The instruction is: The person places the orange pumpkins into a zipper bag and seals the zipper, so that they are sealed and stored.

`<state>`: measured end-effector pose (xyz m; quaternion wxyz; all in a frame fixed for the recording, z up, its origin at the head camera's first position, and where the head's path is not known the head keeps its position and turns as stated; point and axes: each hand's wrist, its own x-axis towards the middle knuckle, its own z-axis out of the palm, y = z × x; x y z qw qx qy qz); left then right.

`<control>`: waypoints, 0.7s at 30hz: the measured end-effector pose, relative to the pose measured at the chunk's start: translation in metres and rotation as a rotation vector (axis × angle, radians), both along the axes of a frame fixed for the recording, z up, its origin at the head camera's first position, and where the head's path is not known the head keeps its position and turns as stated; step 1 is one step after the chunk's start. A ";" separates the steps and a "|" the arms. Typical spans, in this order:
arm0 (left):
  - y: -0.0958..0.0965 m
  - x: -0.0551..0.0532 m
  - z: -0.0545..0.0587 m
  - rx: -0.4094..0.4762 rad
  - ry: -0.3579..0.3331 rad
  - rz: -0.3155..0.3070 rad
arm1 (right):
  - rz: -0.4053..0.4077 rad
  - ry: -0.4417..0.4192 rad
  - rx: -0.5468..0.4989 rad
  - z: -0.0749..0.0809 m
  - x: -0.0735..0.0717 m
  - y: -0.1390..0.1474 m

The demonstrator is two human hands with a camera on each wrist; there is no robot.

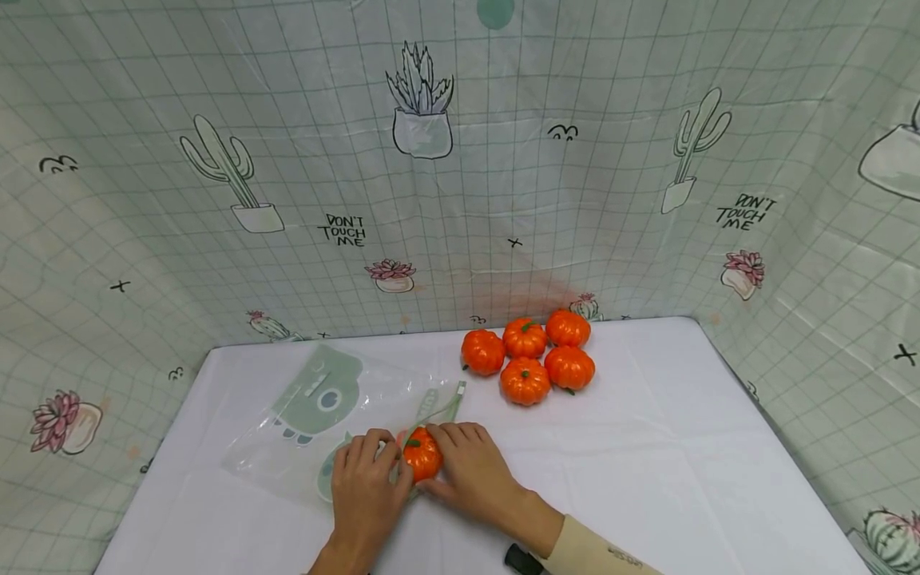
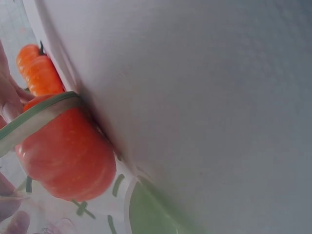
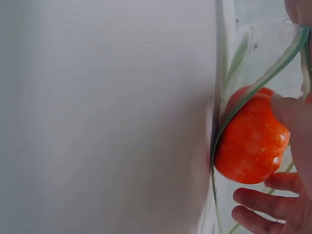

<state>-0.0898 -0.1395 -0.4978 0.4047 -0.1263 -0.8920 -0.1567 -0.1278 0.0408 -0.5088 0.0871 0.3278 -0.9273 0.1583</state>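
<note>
A small orange pumpkin (image 1: 422, 456) sits partly inside the mouth of a clear zip bag (image 1: 287, 447) with green cartoon prints. My right hand (image 1: 477, 475) grips it from the right, the thumb on its near side and the fingers beyond. On the bag's left side, my left hand (image 1: 368, 483) holds the bag near its opening, close to the pumpkin. The bag's green-edged rim (image 3: 263, 78) crosses over the pumpkin (image 3: 253, 139) in the right wrist view. Through the film, the left wrist view shows the covered part of the pumpkin (image 2: 68, 151). The left fingertips are partly hidden.
Several more orange pumpkins (image 1: 525, 381) stand grouped at the back of the white table (image 1: 647, 447). Behind them hangs a grid-patterned cloth (image 1: 489, 184). A black object (image 1: 522, 559) shows by the right sleeve (image 1: 592, 551).
</note>
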 end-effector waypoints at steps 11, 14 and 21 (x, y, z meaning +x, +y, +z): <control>0.000 -0.002 0.000 0.009 0.035 -0.017 | -0.036 -0.018 0.004 -0.001 0.001 -0.001; 0.000 -0.002 0.000 0.018 0.058 -0.025 | -0.036 0.008 0.001 -0.003 0.000 -0.005; 0.000 -0.002 -0.001 0.021 0.072 -0.016 | 0.000 0.065 0.061 -0.004 0.001 -0.012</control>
